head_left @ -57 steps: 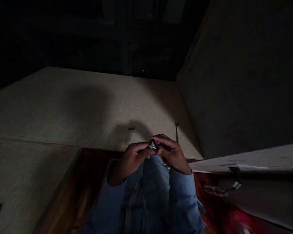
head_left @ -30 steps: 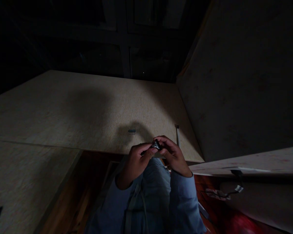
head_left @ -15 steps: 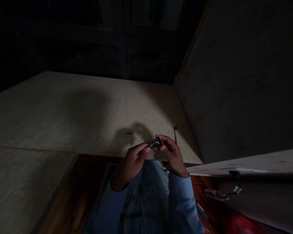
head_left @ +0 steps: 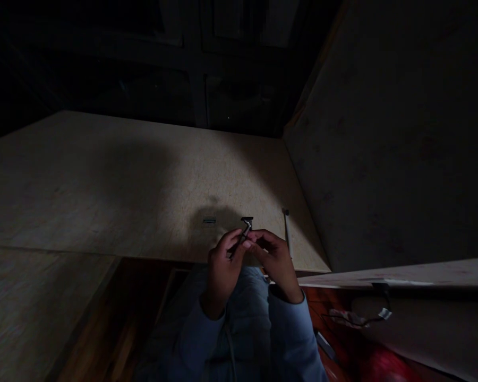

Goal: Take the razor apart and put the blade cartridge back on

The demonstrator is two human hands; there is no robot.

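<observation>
A razor (head_left: 247,223) with a dark handle and a shiny bent neck is held up over the near edge of the table, its flat head pointing away from me. My left hand (head_left: 224,265) is closed around the handle. The fingertips of my right hand (head_left: 276,261) pinch the razor just below its neck, close to my left thumb. On the tabletop, left of the razor, lies a small flat dark piece like a razor cartridge (head_left: 209,219). Right of my hands lies a thin pale stick with a dark end (head_left: 288,228), partly hidden by my right hand.
The pale tabletop (head_left: 143,185) meets an upright panel (head_left: 390,159) on the right. Dark window frames stand behind the table. Below at the right are a cable with a white tag (head_left: 384,313) and a red item (head_left: 386,366). Another pale surface (head_left: 19,307) is at the lower left.
The razor has turned so its head points away from me. My right hand has shifted from the head down to the handle near my left hand.
</observation>
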